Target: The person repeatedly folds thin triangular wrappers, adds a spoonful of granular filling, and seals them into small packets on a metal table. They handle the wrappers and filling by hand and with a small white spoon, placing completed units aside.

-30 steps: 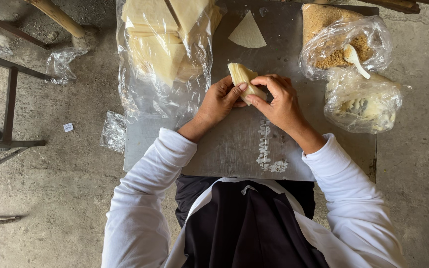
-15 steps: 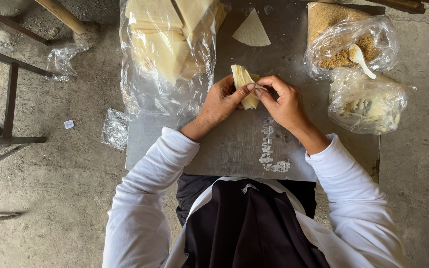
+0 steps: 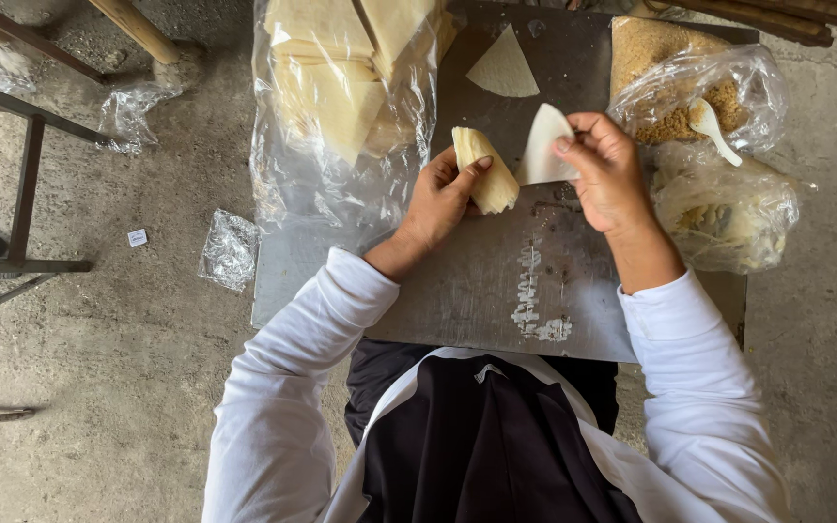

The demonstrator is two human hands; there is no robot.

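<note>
My left hand (image 3: 440, 199) grips a pale yellow folded pastry parcel (image 3: 484, 169) over the grey metal board (image 3: 496, 281). Just to its right, my right hand (image 3: 604, 174) pinches a thin white wedge-shaped wrapper sheet (image 3: 542, 145) by its edge. The two pieces sit side by side, almost touching. Another wedge-shaped sheet (image 3: 504, 68) lies flat on the board farther away.
A clear plastic bag with a stack of pale sheets (image 3: 336, 87) lies at the board's left. At right are a bag of brown crumbs (image 3: 690, 92) with a white spoon (image 3: 714, 128) and a bag of pale filling (image 3: 724, 213). A metal frame (image 3: 21, 194) stands on the concrete floor.
Both hands were closed together on the parcel; now they have parted. The left keeps the parcel and the right has picked up a separate white sheet.
</note>
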